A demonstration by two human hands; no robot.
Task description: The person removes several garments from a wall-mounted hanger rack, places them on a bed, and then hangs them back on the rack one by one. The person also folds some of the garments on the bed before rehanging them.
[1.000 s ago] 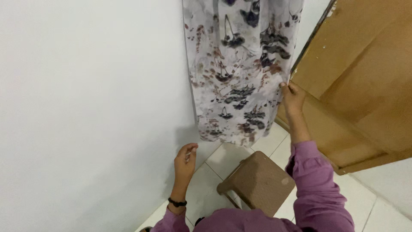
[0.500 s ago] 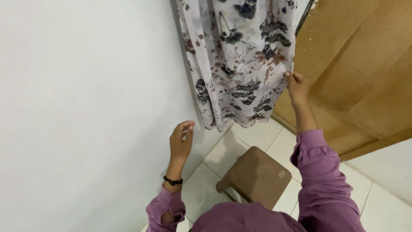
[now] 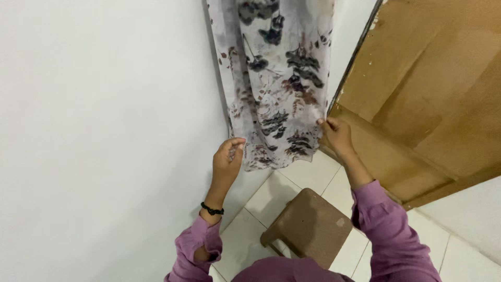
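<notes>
White painted wall (image 3: pixel 94 120) fills the left half of the view; a corner of the room sits top centre. Floor is pale glossy square tile (image 3: pixel 292 180) with thin dark grout lines.

Hanging in the corner: a thin white fabric panel printed with dark grey and rust-brown leaf and flower shapes (image 3: pixel 276 78). It runs off the top of the frame, so the mount is not visible. Its lower hem hangs just above the tile, bunched in loose vertical folds.

Right hand (image 3: pixel 336 137): fingers closed in a pinch on the fabric's right edge near the bottom, thumb and forefinger gripping the cloth and pulling that edge slightly outward. Purple long sleeve (image 3: pixel 389 230) on that arm.

Left hand (image 3: pixel 227 159): raised at the fabric's lower left edge, fingers curled inward, fingertips at the cloth. Contact looks likely, but whether it has an actual grip I cannot tell. A thin black band (image 3: pixel 212 210) sits on the wrist; the purple cuff is bunched below it.

Right of the fabric: a brown flat wooden door panel (image 3: pixel 433 89), standing at an angle, its left edge chipped and showing paler spots. The right hand is just in front of its lower left corner.

Below the hands: a small brown plastic stool with a textured square top (image 3: pixel 308 224), standing on the tile between the two arms, well below the hem.
</notes>
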